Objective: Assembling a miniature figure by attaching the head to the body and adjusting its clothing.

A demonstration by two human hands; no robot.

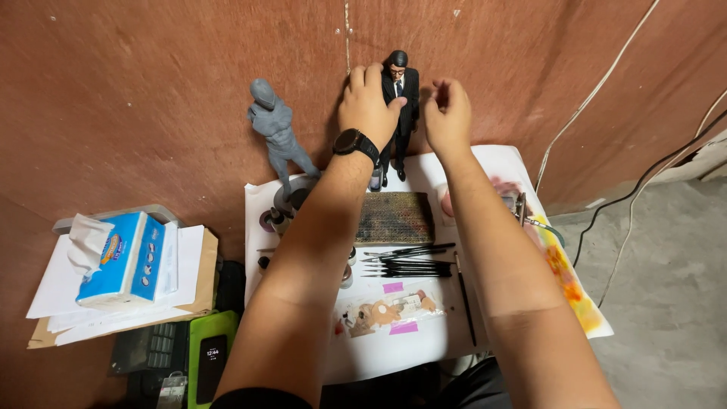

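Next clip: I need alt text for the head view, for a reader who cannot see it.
The left hand grips a painted figure in a dark suit standing at the back of a small white table, while the right hand hovers open beside it. An unpainted grey figure stands to the left, with paintbrushes nearer the person.

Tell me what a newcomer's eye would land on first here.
First, the two hands reaching to the far edge of the small table: the left hand grasps the painted suited figurine standing against the wall, the right hand open beside it. Left of them stands an unpainted grey figurine, and a blue tissue box lies at far left.
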